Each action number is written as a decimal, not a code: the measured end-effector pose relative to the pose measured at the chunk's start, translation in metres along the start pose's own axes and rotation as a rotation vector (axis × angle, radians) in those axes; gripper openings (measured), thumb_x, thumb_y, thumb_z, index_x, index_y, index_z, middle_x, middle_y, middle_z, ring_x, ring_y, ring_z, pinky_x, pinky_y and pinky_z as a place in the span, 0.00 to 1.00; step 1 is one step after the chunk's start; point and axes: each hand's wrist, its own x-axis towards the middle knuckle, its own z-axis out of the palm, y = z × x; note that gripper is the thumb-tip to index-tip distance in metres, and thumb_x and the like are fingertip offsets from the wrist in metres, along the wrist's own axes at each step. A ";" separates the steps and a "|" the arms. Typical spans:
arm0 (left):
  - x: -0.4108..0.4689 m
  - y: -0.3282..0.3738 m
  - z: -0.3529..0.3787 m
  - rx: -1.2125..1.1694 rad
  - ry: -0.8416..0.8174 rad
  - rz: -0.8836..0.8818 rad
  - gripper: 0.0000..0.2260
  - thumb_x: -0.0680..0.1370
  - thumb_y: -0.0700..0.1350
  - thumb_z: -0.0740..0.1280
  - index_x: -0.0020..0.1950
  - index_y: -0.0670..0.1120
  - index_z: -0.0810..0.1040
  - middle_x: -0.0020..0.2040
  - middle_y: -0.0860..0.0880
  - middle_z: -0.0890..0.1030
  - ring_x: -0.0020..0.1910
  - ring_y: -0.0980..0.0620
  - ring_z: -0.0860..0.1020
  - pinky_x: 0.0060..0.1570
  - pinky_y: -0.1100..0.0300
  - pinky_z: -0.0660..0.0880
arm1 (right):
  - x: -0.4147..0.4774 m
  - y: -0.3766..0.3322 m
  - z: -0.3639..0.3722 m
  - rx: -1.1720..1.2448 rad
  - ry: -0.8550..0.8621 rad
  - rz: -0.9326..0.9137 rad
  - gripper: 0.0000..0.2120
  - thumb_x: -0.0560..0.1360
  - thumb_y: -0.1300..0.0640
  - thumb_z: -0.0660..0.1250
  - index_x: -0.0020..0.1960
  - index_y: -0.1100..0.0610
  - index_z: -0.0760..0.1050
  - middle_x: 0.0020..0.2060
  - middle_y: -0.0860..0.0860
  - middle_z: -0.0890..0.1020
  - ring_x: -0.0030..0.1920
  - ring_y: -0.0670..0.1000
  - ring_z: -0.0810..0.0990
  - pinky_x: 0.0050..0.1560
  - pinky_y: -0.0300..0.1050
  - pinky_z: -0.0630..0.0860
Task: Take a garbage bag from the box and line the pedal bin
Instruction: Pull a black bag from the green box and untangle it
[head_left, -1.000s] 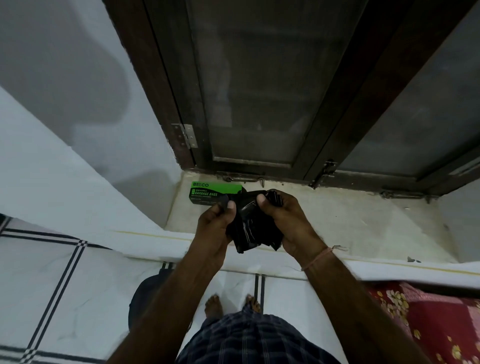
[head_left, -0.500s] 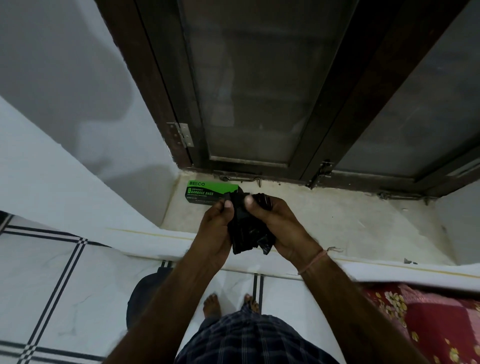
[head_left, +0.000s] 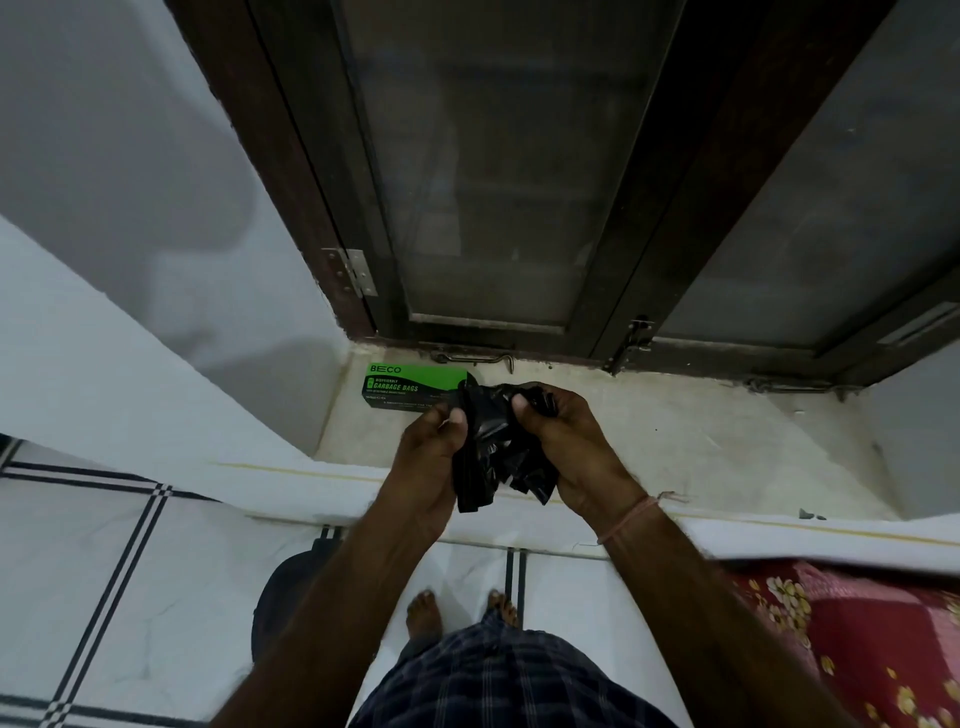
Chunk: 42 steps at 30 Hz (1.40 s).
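A crumpled black garbage bag (head_left: 496, 447) hangs between my two hands above the window ledge. My left hand (head_left: 426, 457) pinches its left edge with thumb and fingers. My right hand (head_left: 566, 447) grips its upper right part. Behind my left hand lies the green and black garbage bag box (head_left: 410, 387) on the ledge, close to the window frame. A dark round shape on the floor at my left leg, possibly the pedal bin (head_left: 283, 597), is largely hidden by my left arm.
The stone ledge (head_left: 701, 447) runs below a dark wooden window frame (head_left: 639, 291) with latches. White wall stands to the left. White floor tiles with dark lines (head_left: 119, 571) lie below, and a red floral cloth (head_left: 872, 639) is at the lower right. My bare feet stand near the ledge.
My hands have kept working the bag; it has loosened and hangs a little lower and wider than before. The box has not moved.
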 end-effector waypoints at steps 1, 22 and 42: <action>0.000 -0.001 0.002 -0.015 -0.005 -0.008 0.14 0.85 0.43 0.59 0.67 0.41 0.77 0.55 0.43 0.85 0.51 0.48 0.85 0.43 0.58 0.82 | 0.000 0.002 0.001 -0.012 -0.003 -0.002 0.10 0.84 0.63 0.62 0.53 0.60 0.82 0.41 0.53 0.88 0.42 0.49 0.87 0.43 0.41 0.82; 0.002 -0.005 -0.010 -0.036 0.027 -0.017 0.14 0.82 0.42 0.64 0.66 0.38 0.78 0.62 0.37 0.83 0.62 0.39 0.81 0.57 0.48 0.80 | 0.000 0.000 -0.011 0.007 -0.025 0.086 0.06 0.80 0.61 0.68 0.52 0.64 0.82 0.41 0.55 0.87 0.43 0.53 0.87 0.43 0.43 0.83; 0.002 -0.007 0.005 -0.085 -0.041 -0.018 0.16 0.85 0.47 0.60 0.66 0.40 0.79 0.59 0.40 0.85 0.58 0.43 0.84 0.47 0.55 0.83 | -0.003 0.005 -0.010 0.005 -0.039 0.064 0.12 0.79 0.59 0.71 0.58 0.67 0.81 0.51 0.65 0.86 0.52 0.61 0.87 0.55 0.53 0.84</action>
